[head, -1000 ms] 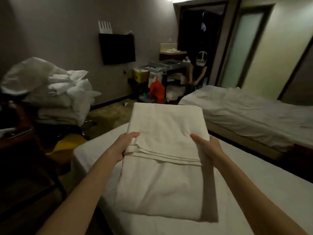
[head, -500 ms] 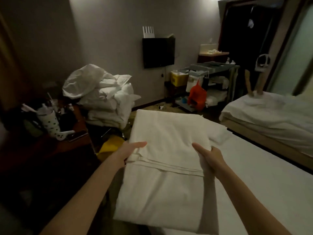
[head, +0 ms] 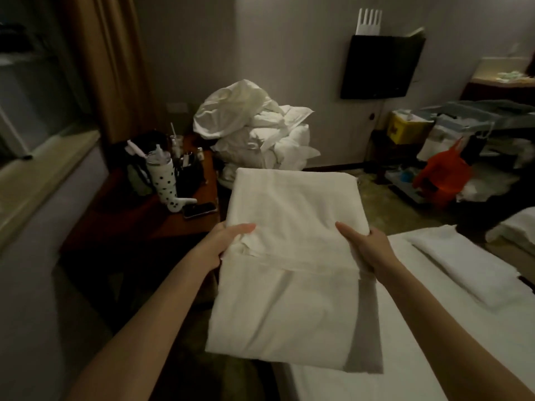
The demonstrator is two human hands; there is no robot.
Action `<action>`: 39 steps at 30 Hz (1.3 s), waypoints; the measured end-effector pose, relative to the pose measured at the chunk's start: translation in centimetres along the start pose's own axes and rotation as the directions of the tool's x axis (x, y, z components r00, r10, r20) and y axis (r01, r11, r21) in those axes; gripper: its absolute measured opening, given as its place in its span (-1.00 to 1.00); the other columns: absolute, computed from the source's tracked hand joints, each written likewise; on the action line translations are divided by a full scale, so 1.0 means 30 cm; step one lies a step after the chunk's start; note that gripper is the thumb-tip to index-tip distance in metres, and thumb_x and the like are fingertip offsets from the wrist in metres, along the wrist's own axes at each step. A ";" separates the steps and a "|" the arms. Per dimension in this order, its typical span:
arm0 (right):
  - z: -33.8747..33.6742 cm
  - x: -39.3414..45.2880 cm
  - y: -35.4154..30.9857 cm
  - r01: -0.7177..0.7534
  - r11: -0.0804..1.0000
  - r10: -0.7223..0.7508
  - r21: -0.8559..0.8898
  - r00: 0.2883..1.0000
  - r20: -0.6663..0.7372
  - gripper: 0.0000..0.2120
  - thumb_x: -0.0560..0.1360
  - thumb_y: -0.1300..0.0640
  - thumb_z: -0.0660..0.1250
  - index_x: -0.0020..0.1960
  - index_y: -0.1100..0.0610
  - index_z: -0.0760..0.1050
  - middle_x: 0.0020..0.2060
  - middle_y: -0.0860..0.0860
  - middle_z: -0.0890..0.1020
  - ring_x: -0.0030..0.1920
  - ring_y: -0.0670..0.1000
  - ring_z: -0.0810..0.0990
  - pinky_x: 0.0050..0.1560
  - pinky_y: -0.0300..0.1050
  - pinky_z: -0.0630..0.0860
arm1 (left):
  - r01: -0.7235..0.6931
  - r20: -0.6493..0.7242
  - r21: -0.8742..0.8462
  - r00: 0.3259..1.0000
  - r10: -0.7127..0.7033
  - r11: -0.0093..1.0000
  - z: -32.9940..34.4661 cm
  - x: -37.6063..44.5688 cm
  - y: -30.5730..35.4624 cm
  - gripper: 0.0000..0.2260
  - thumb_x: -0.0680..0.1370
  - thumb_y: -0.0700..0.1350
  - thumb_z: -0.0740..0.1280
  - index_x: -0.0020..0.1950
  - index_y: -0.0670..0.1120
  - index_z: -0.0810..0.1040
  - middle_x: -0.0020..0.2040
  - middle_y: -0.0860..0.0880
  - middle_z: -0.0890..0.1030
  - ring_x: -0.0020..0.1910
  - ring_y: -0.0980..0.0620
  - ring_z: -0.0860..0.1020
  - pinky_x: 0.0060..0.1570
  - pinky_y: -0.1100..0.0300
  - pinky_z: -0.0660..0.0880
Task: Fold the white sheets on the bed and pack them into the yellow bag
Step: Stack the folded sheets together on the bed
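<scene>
Sheet [head: 292,256], folded into a thick white rectangle, is held up in both hands in front of the person, its near part hanging down over the bed's left edge and casting a grey shadow on the bed [head: 434,357]. The left hand [head: 228,241] grips the sheet's left edge at about mid-length, thumb lying on top and the other fingers hidden beneath. The right hand [head: 366,244] grips the right edge at the same level, thumb on top and fingers curled under the fold. Both forearms reach forward, bare. The sheet's far end points toward the wall and stands clear of the bed, above the floor between the bed and the bench.

On the bed, to the right of the right hand, lies another folded white piece [head: 463,270], running along the bed's upper right part. No yellow bag can be made out under the held sheet.

Left of the sheet stands a dark wooden bench [head: 139,215]. Near its right edge sit a white tumbler [head: 163,178] with black dots and a straw, a phone [head: 199,210] lying flat at the right front corner, and several small bottles behind.

Beyond the sheet, against the wall, is a heap of white linen [head: 254,131]. A dark screen [head: 382,66] hangs on the wall above right. At the far right stands a cart [head: 477,117] with a yellow box [head: 405,127] and an orange bag [head: 443,172] hanging at its side.
</scene>
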State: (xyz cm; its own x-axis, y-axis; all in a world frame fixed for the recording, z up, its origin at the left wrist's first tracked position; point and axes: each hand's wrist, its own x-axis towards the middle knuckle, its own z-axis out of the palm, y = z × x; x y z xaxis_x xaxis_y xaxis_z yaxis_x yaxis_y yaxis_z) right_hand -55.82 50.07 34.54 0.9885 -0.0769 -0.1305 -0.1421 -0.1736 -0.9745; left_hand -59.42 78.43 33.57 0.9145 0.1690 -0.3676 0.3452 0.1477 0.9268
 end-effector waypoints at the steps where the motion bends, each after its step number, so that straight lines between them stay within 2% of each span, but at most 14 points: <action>1: 0.033 0.046 -0.002 -0.008 1.000 0.008 0.000 1.000 0.009 -0.65 0.40 0.02 0.50 0.10 0.16 0.53 -0.14 0.00 0.62 -0.20 -0.10 0.57 -0.22 -0.20 0.48 | 0.005 -0.009 -0.008 1.000 -0.005 1.000 -0.021 0.044 0.012 -0.68 0.41 -0.10 0.50 0.14 -0.10 0.59 0.03 -0.10 0.68 0.01 -0.09 0.64 0.06 0.04 0.56; 5: 0.170 0.242 -0.016 -0.043 0.999 0.043 -0.012 0.999 0.020 -0.62 0.38 0.00 0.52 0.09 0.18 0.54 -0.13 0.02 0.63 -0.11 0.03 0.61 -0.05 -0.07 0.54 | 0.036 -0.031 0.002 0.999 -0.036 0.999 -0.108 0.251 0.054 -0.66 0.41 -0.11 0.51 0.15 -0.12 0.59 0.01 -0.10 0.68 -0.01 -0.08 0.65 0.01 0.05 0.57; 9: 0.323 0.425 -0.042 -0.052 0.999 0.052 -0.002 0.999 0.011 -0.63 0.39 0.00 0.51 0.08 0.17 0.53 -0.14 0.01 0.63 -0.14 -0.01 0.60 -0.08 -0.09 0.54 | 0.070 -0.030 0.043 0.997 -0.069 0.997 -0.201 0.472 0.138 -0.62 0.41 -0.10 0.51 0.18 -0.16 0.58 0.02 -0.12 0.68 0.01 -0.12 0.64 0.12 -0.04 0.55; 10: 0.356 0.463 -0.048 -0.058 0.998 0.058 -0.006 0.998 -0.003 -0.61 0.38 -0.01 0.51 0.10 0.18 0.53 -0.10 0.03 0.63 -0.13 -0.01 0.60 -0.06 -0.08 0.53 | 0.076 -0.027 0.053 0.997 -0.074 0.996 -0.216 0.525 0.162 -0.64 0.42 -0.10 0.50 0.18 -0.16 0.58 0.01 -0.13 0.67 -0.02 -0.12 0.64 0.07 -0.03 0.57; 14: 0.457 0.623 -0.085 -0.100 0.994 0.102 0.043 0.993 -0.056 -0.50 0.38 -0.04 0.50 0.20 0.22 0.51 0.02 0.08 0.62 -0.02 0.07 0.59 0.05 -0.03 0.52 | 0.069 0.000 0.087 0.998 -0.070 0.994 -0.249 0.734 0.297 -0.70 0.43 -0.10 0.50 0.11 -0.12 0.56 -0.07 -0.11 0.67 -0.17 -0.06 0.65 -0.35 0.15 0.58; 17: 0.486 0.749 -0.103 -0.111 0.992 0.117 0.065 0.989 -0.092 -0.44 0.38 -0.04 0.50 0.26 0.24 0.49 0.10 0.09 0.61 0.03 0.08 0.58 0.07 -0.03 0.51 | 0.038 0.060 0.152 0.997 -0.048 0.988 -0.230 0.888 0.377 -0.73 0.46 -0.13 0.47 0.12 -0.16 0.58 -0.13 -0.07 0.67 -0.23 0.00 0.64 -0.22 0.14 0.60; 19: 0.486 0.854 -0.120 -0.117 0.991 0.124 0.063 0.984 -0.126 -0.42 0.39 -0.06 0.50 0.27 0.24 0.48 0.13 0.10 0.60 0.04 0.09 0.57 0.07 -0.03 0.50 | 0.041 0.095 0.165 0.994 -0.057 0.985 -0.202 1.006 0.425 -0.72 0.47 -0.13 0.46 0.15 -0.15 0.59 -0.11 -0.07 0.67 -0.20 -0.01 0.64 -0.21 0.14 0.58; 25: 0.446 1.236 -0.133 -0.108 0.992 0.117 0.060 0.977 -0.178 -0.40 0.42 -0.05 0.46 0.32 0.26 0.42 0.12 0.10 0.55 0.03 0.08 0.52 0.04 -0.05 0.45 | 0.019 0.155 0.157 0.987 -0.044 0.987 -0.067 1.395 0.508 -0.53 0.42 -0.10 0.50 0.30 -0.12 0.51 0.10 -0.12 0.65 0.03 -0.10 0.63 -0.15 0.11 0.56; 28: 0.412 1.406 -0.142 -0.109 0.992 0.121 0.068 0.973 -0.196 -0.30 0.39 -0.12 0.48 0.37 0.24 0.38 0.24 0.12 0.54 0.15 0.15 0.54 0.17 0.04 0.48 | -0.002 0.193 0.164 0.981 -0.031 0.986 0.022 1.559 0.559 -0.56 0.44 -0.13 0.49 0.29 -0.15 0.52 0.08 -0.13 0.65 -0.02 -0.07 0.63 -0.19 0.14 0.56; 32: 0.322 1.533 -0.163 -0.122 0.990 0.137 0.070 0.953 -0.270 -0.23 0.31 -0.19 0.50 0.36 0.21 0.39 0.23 0.09 0.54 0.17 0.15 0.54 0.22 0.13 0.49 | -0.014 0.275 0.222 0.960 -0.049 0.975 0.177 1.730 0.634 -0.63 0.45 -0.14 0.47 0.24 -0.14 0.56 -0.02 -0.08 0.67 -0.10 -0.03 0.63 -0.20 0.15 0.57; 35: 0.216 1.592 -0.161 -0.121 0.987 0.154 0.109 0.915 -0.374 -0.19 0.27 -0.21 0.52 0.36 0.20 0.40 0.24 0.08 0.55 0.17 0.14 0.55 0.22 0.09 0.49 | 0.002 0.346 0.298 0.932 -0.110 0.955 0.344 1.850 0.683 -0.59 0.39 -0.06 0.54 0.19 -0.12 0.58 0.02 -0.08 0.67 -0.02 -0.08 0.62 -0.04 0.05 0.59; 38: 0.114 1.634 -0.117 -0.134 0.983 0.181 0.127 0.838 -0.515 -0.30 0.39 -0.13 0.47 0.37 0.24 0.37 0.28 0.10 0.51 0.23 0.15 0.50 0.18 -0.02 0.44 | -0.042 0.475 0.379 0.866 -0.155 0.924 0.544 1.962 0.701 -0.81 0.49 -0.10 0.44 0.06 -0.09 0.56 -0.11 -0.01 0.63 -0.15 0.02 0.58 -0.25 0.17 0.54; 39: 0.083 1.644 -0.098 -0.148 0.979 0.202 0.140 0.803 -0.561 -0.29 0.40 -0.13 0.45 0.39 0.24 0.35 0.29 0.11 0.49 0.26 0.17 0.48 0.21 0.00 0.43 | -0.049 0.509 0.402 0.842 -0.178 0.914 0.611 1.994 0.704 -0.81 0.49 -0.10 0.44 0.07 -0.09 0.56 -0.12 0.00 0.63 -0.15 0.02 0.58 -0.26 0.16 0.52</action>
State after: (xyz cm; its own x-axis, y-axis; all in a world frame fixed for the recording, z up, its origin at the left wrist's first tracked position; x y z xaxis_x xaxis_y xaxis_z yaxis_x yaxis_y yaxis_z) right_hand -6.53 49.22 30.51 0.7352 -0.6479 -0.1990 -0.2786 -0.0213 -0.9602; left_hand 6.46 73.80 32.56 0.8159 -0.3799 -0.4359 0.3556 -0.2648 0.8964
